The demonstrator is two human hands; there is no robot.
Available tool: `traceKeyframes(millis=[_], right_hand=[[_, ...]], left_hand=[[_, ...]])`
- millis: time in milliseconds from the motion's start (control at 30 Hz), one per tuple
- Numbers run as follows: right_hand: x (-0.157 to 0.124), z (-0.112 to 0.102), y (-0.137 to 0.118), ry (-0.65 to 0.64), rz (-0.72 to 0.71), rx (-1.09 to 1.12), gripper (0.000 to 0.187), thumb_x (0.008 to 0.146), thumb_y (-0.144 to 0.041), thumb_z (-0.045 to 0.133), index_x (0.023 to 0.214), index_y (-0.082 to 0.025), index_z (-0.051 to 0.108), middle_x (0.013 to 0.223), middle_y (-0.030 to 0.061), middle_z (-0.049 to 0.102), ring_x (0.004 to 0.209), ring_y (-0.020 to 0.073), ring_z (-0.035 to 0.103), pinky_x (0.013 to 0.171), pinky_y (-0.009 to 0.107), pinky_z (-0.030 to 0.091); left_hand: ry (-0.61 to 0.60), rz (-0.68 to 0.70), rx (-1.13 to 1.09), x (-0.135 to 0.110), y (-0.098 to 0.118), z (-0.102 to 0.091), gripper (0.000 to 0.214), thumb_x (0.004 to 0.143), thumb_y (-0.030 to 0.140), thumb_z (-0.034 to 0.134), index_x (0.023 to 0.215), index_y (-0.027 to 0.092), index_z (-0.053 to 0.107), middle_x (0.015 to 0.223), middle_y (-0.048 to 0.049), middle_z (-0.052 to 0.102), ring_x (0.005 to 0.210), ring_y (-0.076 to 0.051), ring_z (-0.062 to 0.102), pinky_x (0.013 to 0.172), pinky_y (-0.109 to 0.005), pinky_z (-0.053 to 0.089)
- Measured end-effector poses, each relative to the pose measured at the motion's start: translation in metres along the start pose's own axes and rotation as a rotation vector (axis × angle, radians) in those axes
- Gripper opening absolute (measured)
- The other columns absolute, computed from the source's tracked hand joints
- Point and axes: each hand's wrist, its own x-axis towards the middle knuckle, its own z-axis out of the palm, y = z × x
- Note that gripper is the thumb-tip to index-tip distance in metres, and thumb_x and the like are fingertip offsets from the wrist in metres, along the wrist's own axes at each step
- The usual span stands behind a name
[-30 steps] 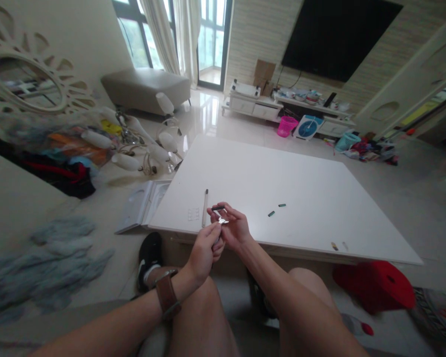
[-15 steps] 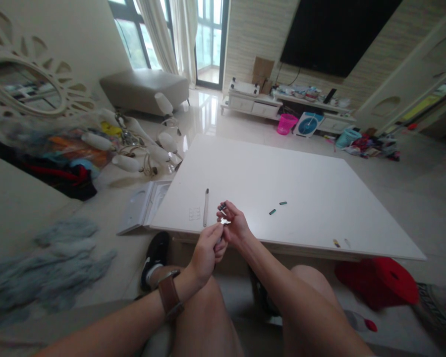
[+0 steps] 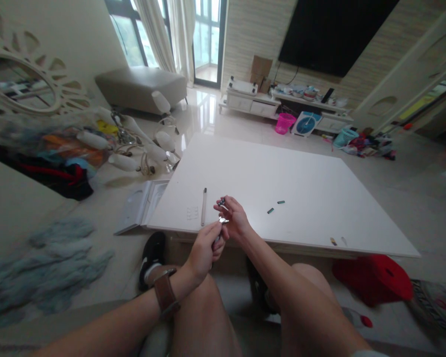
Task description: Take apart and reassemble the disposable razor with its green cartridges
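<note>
Both my hands meet just over the near edge of a low white table (image 3: 301, 173). My left hand (image 3: 203, 250), with a brown watch strap on its wrist, is closed in a pinch on a small silvery metal piece (image 3: 223, 220). My right hand (image 3: 235, 220) is closed too and holds a small dark cylinder (image 3: 221, 202) at its fingertips, just above the metal piece. On the table, left of my hands, lies a thin pencil-like stick (image 3: 204, 207). Two small green cylinders (image 3: 275, 206) lie to the right.
A white chandelier (image 3: 134, 144) and a pile of colourful clothes lie on the floor at left, next to an open white case (image 3: 141, 207). A red stool (image 3: 373, 277) sits at right. A TV bench, pink bin and fan stand far back. My knees are below.
The dark cylinder in my right hand has turned from lying flat to pointing more upright. My hands stay together at the table edge; the view has shifted slightly.
</note>
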Motion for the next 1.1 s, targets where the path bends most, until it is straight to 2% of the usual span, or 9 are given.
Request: traceKeyframes(millis=[133, 300, 467, 567, 633, 700, 900, 1100], right_hand=[[0.004, -0.004, -0.007, 0.078, -0.021, 0.036, 0.031, 0.072, -0.041, 0.081, 0.083, -0.019, 0.061, 0.076, -0.0003, 0.07, 0.059, 0.0099, 0.066, 0.046, 0.017, 0.043], [0.009, -0.014, -0.012, 0.168, -0.054, -0.056, 0.032, 0.069, -0.041, 0.081, 0.079, -0.018, 0.061, 0.071, -0.0017, 0.068, 0.053, 0.0085, 0.064, 0.047, 0.017, 0.043], [0.015, -0.023, -0.006, 0.123, -0.145, -0.326, 0.031, 0.073, -0.045, 0.075, 0.076, -0.017, 0.061, 0.069, -0.0001, 0.068, 0.051, 0.0106, 0.064, 0.049, 0.02, 0.046], [0.016, -0.025, 0.001, 0.082, -0.211, -0.533, 0.027, 0.078, -0.043, 0.07, 0.075, -0.016, 0.063, 0.066, -0.0003, 0.066, 0.054, 0.0131, 0.066, 0.052, 0.023, 0.049], [0.015, -0.024, 0.006, 0.035, -0.25, -0.649, 0.025, 0.081, -0.041, 0.066, 0.076, -0.017, 0.064, 0.065, -0.0001, 0.065, 0.056, 0.0146, 0.067, 0.055, 0.025, 0.051], [0.015, -0.021, 0.013, -0.012, -0.279, -0.753, 0.02, 0.083, -0.036, 0.064, 0.076, -0.017, 0.064, 0.066, 0.0004, 0.066, 0.06, 0.0155, 0.069, 0.058, 0.025, 0.052], [0.029, -0.007, 0.048, -0.061, -0.301, -0.85, 0.005, 0.08, -0.023, 0.062, 0.078, -0.019, 0.06, 0.074, -0.0008, 0.067, 0.066, 0.0158, 0.072, 0.061, 0.025, 0.053], [0.051, 0.015, 0.07, -0.039, -0.384, -0.925, 0.008, 0.075, -0.02, 0.066, 0.077, -0.02, 0.059, 0.07, -0.0025, 0.064, 0.068, 0.016, 0.066, 0.068, 0.028, 0.052]], left_hand=[[0.078, -0.019, 0.104, 0.01, 0.002, -0.006, 0.029, 0.085, 0.048, 0.051, 0.081, 0.02, 0.05, 0.049, 0.0082, 0.039, 0.035, -0.006, 0.025, 0.034, -0.016, 0.016], [0.252, 0.0, 0.322, 0.021, 0.012, -0.013, 0.007, 0.083, 0.026, 0.05, 0.082, 0.02, 0.047, 0.061, 0.0036, 0.054, 0.045, -0.009, 0.046, 0.042, -0.018, 0.036], [0.248, 0.111, 0.487, 0.035, 0.049, -0.031, 0.004, 0.084, 0.022, 0.05, 0.085, 0.019, 0.051, 0.066, 0.002, 0.054, 0.05, -0.011, 0.053, 0.045, -0.02, 0.043], [0.345, 0.149, 0.628, 0.041, 0.079, -0.051, 0.006, 0.082, 0.018, 0.05, 0.088, 0.019, 0.052, 0.071, 0.0013, 0.055, 0.048, -0.011, 0.052, 0.04, -0.02, 0.041], [0.414, 0.148, 0.667, 0.041, 0.095, -0.063, 0.008, 0.082, 0.019, 0.05, 0.09, 0.021, 0.053, 0.071, 0.0023, 0.054, 0.042, -0.009, 0.046, 0.035, -0.019, 0.033], [0.431, 0.144, 0.67, 0.039, 0.104, -0.07, 0.008, 0.083, 0.021, 0.05, 0.09, 0.022, 0.053, 0.069, 0.003, 0.052, 0.038, -0.008, 0.04, 0.033, -0.018, 0.026], [0.419, 0.1, 0.618, 0.035, 0.106, -0.066, 0.014, 0.078, 0.017, 0.048, 0.089, 0.022, 0.054, 0.065, 0.0037, 0.049, 0.036, -0.007, 0.035, 0.032, -0.018, 0.018], [0.4, 0.115, 0.589, 0.032, 0.109, -0.058, 0.014, 0.077, 0.016, 0.048, 0.088, 0.02, 0.054, 0.064, 0.0035, 0.048, 0.037, -0.007, 0.034, 0.033, -0.018, 0.017]])
